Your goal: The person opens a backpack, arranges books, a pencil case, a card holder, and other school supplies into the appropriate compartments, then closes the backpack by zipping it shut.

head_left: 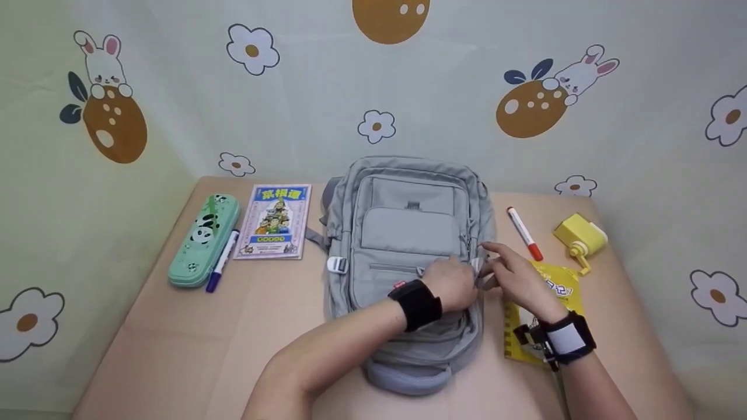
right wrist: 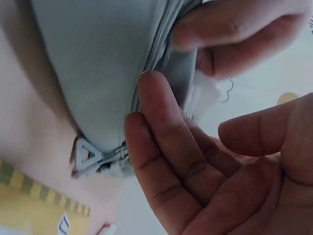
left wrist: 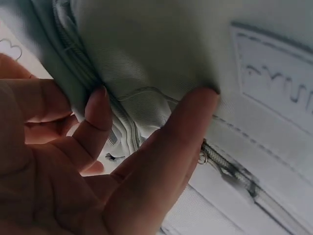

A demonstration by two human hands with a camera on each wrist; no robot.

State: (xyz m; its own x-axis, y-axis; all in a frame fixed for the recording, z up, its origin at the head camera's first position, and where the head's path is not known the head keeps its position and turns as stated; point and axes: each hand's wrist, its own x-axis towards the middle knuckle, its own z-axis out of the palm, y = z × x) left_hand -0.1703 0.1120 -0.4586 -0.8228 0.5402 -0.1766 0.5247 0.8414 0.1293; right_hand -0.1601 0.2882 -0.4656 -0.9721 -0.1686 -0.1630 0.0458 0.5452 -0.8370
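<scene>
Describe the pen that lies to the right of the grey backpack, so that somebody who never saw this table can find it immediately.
Start from the grey backpack lying flat in the middle of the table. Just off its right side, beyond the right hand, lies the marker, with a yellow sharpener further right. It has a white barrel and an orange-red cap, unlike the purple-capped pen beside the green pencil case.
</scene>
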